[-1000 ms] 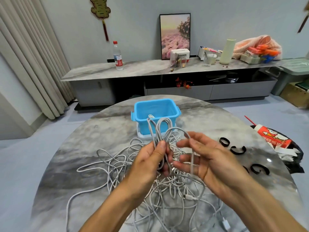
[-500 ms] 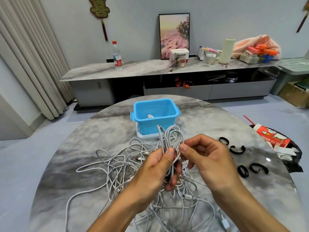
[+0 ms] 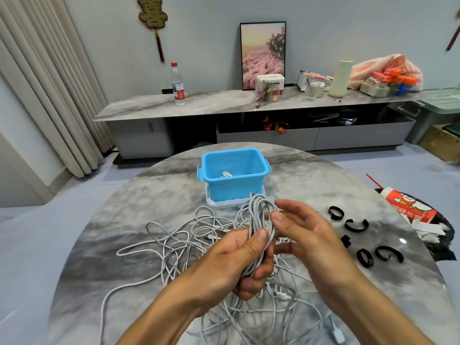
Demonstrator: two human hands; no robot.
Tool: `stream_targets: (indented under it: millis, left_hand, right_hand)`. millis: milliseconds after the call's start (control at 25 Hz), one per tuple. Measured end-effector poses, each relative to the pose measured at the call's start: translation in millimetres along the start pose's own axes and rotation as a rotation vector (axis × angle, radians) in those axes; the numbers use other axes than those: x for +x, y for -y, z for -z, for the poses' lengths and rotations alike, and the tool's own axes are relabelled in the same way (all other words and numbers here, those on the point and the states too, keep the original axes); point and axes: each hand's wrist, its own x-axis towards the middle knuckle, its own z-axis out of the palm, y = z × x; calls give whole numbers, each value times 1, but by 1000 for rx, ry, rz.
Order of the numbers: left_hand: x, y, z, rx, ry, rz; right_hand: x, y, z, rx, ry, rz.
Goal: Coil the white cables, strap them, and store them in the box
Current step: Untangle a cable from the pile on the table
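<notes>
Left hand (image 3: 239,260) curled tight with thumb pressed on top; right hand (image 3: 306,232) beside it, fingers loosely extended.

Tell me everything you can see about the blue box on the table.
The blue box looks like plastic, rectangular with rounded corners, a thick rim and a clip tab on each short side. It stands upright and open, no lid on it, on a white base at the far side of the marble-patterned table. A bit of white cable lies inside. Neither hand touches it.
</notes>
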Motion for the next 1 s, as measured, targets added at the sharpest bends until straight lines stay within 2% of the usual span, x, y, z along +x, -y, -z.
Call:
stream_targets:
  millis: [80,240,360,520,680,760,840,1000]
  left_hand:
    - [-1,-1,-4,-84,24,-2]
    - [4,-4,-12,-231,31,0]
    - [5,-1,-14,-276,28,-9]
    - [5,2,-13,-209,22,5]
    - [6,6,-15,-53,30,4]
    - [7,7,-17,16,18,8]
    - [8,7,-16,15,28,9]
    - [4,3,-12,-47,58,1]
  right_hand:
    - [-2,1,-5,144,142,-111]
    - [-2,2,-6,258,187,-87]
    - [-5,6,-5,111,161,-42]
    - [-7,18,-2,-128,110,70]
    - [-4,27,5,-160,188,101]
    - [-3,22,5,-191,165,155]
    - [-1,15,7,-159,149,160]
    - [3,12,10,-49,263,63]
